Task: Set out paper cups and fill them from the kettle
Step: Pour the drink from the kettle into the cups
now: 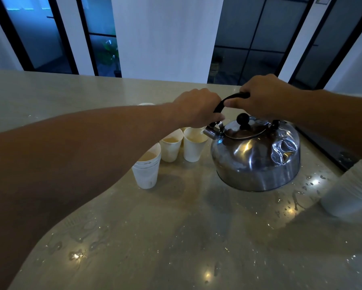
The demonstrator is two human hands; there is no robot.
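A dented steel kettle hangs tilted above the counter, its spout over a white paper cup. A thin stream runs from the spout into that cup. My right hand grips the top of the kettle's black handle. My left hand curls round the handle's front end by the spout, thumb at the spout cap. Two more cups hold pale liquid: one beside the first, one nearer me that looks like several nested cups. My left arm hides most of a further cup.
A stack of white paper cups lies at the right edge of the counter. Water drops and puddles cover the shiny surface. A dark strip runs along the counter's right side. Behind the counter are white pillars and dark glass panels.
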